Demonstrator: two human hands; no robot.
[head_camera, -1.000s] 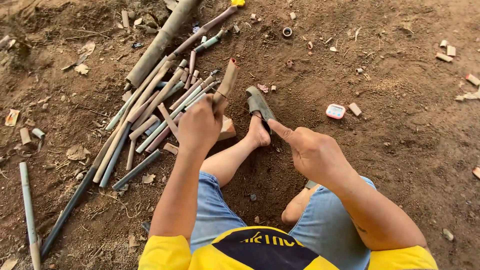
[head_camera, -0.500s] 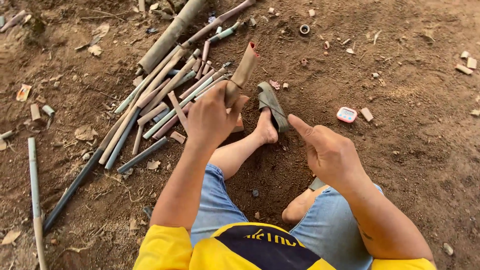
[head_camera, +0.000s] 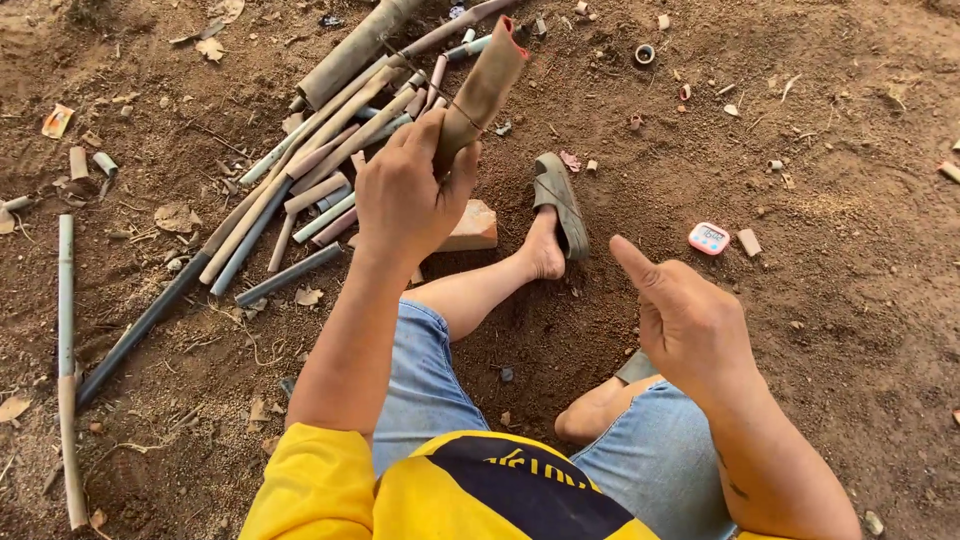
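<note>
Lifted higher than half a second before: short brown tube (head_camera: 482, 92), raised clear of the dirt floor (head_camera: 850, 330) and tilted toward one o'clock, red-rimmed mouth uppermost. Meant, as a judgement, that the piece had been picked from the heap and brought up for handling, not set down.

Nearest, at six o'clock: yellow shirt (head_camera: 420, 490) and blue denim shorts (head_camera: 425, 385), legs folded on the ground. At four o'clock, right hand (head_camera: 690, 325) held off the ground, empty, fingers curled loosely, thumb stuck out toward eleven o'clock; touched nothing. At the centre, left hand (head_camera: 405, 200), fingers clamped round the lower end of the tube. Just behind that hand, a pale brick (head_camera: 475, 225) flat on the soil. At one o'clock from the brick, a bare foot (head_camera: 545, 250) touching a grey sandal (head_camera: 562, 200). Out at three o'clock, well apart from both hands, a small pink and white timer (head_camera: 708, 238).

Farther off, from nine round to twelve o'clock, a loose pile of pipes (head_camera: 300, 170) in grey, tan and brown, crossed over one another, one thick length on top reaching the upper edge. Beyond, short offcuts and a ring-shaped piece (head_camera: 645, 54) scattered near twelve o'clock.
</note>
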